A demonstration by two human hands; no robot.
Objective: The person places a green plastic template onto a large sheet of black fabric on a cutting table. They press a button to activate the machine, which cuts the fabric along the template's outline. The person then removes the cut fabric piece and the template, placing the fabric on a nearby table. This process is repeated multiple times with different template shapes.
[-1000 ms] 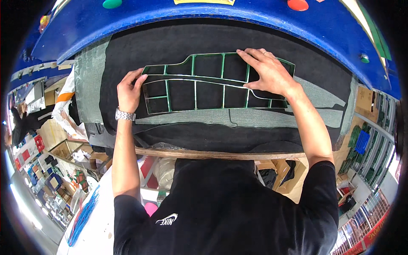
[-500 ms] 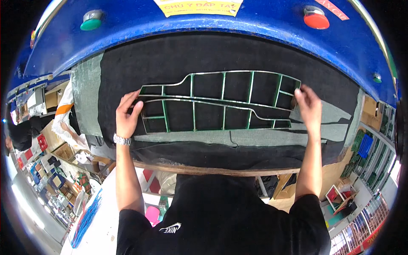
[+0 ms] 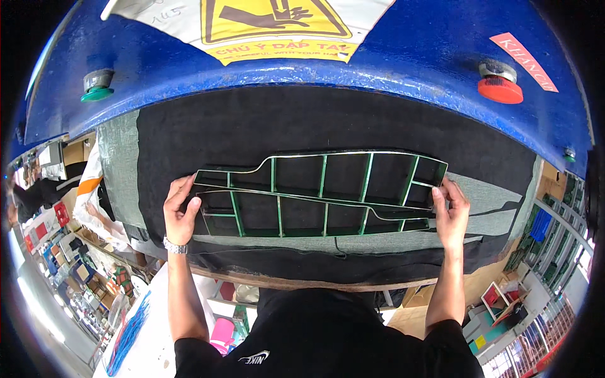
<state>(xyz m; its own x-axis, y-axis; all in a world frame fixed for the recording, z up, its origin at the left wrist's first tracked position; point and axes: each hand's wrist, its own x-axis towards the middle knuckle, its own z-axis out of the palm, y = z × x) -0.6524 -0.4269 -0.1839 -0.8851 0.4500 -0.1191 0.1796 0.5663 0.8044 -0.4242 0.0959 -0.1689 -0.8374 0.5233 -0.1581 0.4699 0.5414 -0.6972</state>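
Two steel cutting dies with green cross braces lie one behind the other on black sheet material (image 3: 302,120). The far die (image 3: 324,176) has a long outline stepped at its left; the near die (image 3: 302,214) is stepped at its right. My left hand (image 3: 181,211) closes its thumb and fingers on the left end of the far die, its thumb beside the near one. At the far die's right end, my right hand (image 3: 450,211) pinches the frame between thumb and fingers.
A blue press head (image 3: 409,63) spans the far side, with a green button (image 3: 97,88) and a red button (image 3: 501,88). Its yellow warning sign (image 3: 277,25) hangs in the middle. Grey-green sheet strips (image 3: 491,189) show beside the dies. A wooden table edge (image 3: 302,286) runs nearest me.
My view has tilted up, so the press head shows more and everything sits lower. Both hands keep their hold on the far die's ends; the dies look almost unmoved on the sheet.
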